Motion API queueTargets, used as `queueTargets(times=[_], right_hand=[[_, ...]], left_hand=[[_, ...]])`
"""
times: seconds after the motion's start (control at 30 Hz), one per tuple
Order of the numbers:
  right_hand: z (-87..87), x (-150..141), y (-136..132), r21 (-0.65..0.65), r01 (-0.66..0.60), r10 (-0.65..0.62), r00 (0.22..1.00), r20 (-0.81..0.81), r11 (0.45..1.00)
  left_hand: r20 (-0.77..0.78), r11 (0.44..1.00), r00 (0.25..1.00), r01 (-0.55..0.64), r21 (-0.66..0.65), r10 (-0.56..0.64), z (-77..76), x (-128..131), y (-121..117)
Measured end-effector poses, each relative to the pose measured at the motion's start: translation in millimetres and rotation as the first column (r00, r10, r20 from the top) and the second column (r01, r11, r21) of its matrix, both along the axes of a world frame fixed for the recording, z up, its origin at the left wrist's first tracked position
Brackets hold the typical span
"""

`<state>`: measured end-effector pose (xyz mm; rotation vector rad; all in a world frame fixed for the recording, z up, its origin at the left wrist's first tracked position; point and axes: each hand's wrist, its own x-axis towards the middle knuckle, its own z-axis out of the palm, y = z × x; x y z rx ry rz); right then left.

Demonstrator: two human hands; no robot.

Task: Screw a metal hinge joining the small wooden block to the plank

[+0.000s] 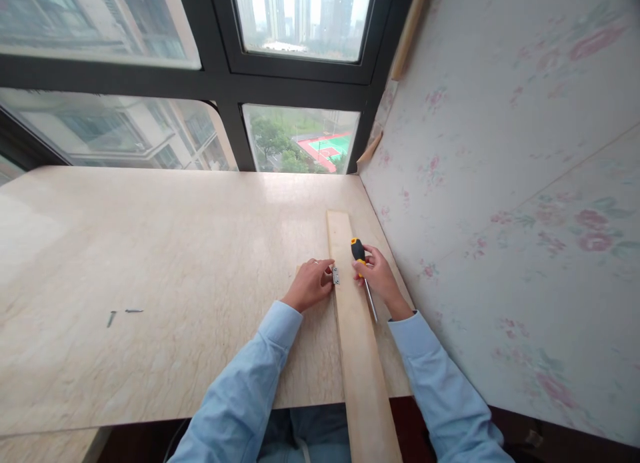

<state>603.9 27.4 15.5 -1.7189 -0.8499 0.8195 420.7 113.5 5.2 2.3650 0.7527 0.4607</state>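
A long pale wooden board [357, 356] lies on the stone sill, its near end reaching past the front edge toward me. At the board's left edge sits a small metal hinge [336, 275]. My left hand [314, 283] pinches this hinge between thumb and fingers against the wood. Over the board's right side, my right hand [376, 273] is closed around a screwdriver [358, 249] with a black and yellow handle. Its shaft points down toward me, with the tip apart from the hinge.
Two screws [111, 318] lie on the marble-patterned sill [175, 249] at the left. A flower-papered wall [475, 216] rises close to my right arm. Dark window frames [295, 86] stand behind the sill. Peeling trim [371, 149] hangs at the corner.
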Motion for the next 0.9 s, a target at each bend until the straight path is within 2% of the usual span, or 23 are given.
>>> queueTargets(times=[0.1,0.23,0.4,0.57,0.73,0.9], right_hand=[[4.5,-5,-1,0.081,0.023,-0.012,0.992,-0.127,0.996],[12.1,-10,-1,0.196,0.114,-0.054,0.956,-0.288,0.974],[15.3,-16,0,0.267,0.184,-0.075,0.924,-0.374,0.946],[15.3,-22,1,0.339,0.210,-0.045,0.899,-0.435,0.917],[16.1,-24,3,0.494,0.248,0.049,0.857,-0.513,0.833],[20.4,-22,1,0.561,0.340,0.084,0.798,-0.597,0.754]], left_hand=[[0.024,0.999,1.000,0.002,-0.033,-0.001,-0.8,0,2],[0.069,0.998,0.997,0.031,-0.057,-0.027,-6.9,0,4],[0.176,0.999,0.984,0.038,-0.027,-0.032,-16.3,-1,5],[0.235,0.996,0.969,0.084,-0.027,-0.075,-14.8,-7,2],[0.232,0.998,0.972,0.046,-0.043,-0.035,-15.6,-7,2],[0.227,0.999,0.973,-0.020,-0.048,0.031,-11.4,-5,-6]])
